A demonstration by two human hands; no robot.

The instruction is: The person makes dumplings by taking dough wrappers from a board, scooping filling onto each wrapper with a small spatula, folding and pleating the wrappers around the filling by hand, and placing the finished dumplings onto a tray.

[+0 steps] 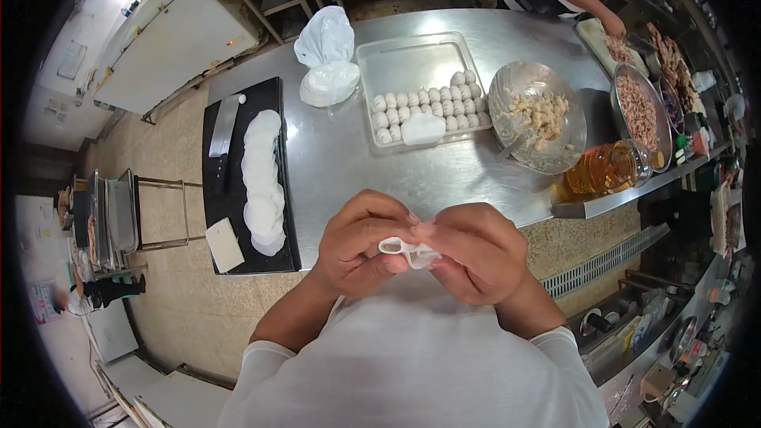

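Note:
Close to my chest, both hands pinch a white dumpling wrapper (412, 254) along its edge. My left hand (357, 246) closes on one side of it, where a small open pocket shows. The fingers of my right hand (482, 252) press the other side into folds. What lies inside the wrapper is mostly hidden. Beyond my hands, a clear plastic tray (396, 47) holds rows of pleated dumplings (433, 103), with a flat white piece (424, 130) at its near edge. Pale chunky filling (539, 117) sits in a steel bowl (577, 143) to the right.
Overlapping round wrappers (262, 182) lie on a black board (218, 210) at left, with a cleaver (225, 128) and a white slab (225, 245). White plastic bags (325, 38) stand behind. At right are an oil jug (604, 171), a meat tray (636, 107) and a co-worker's hand (612, 25).

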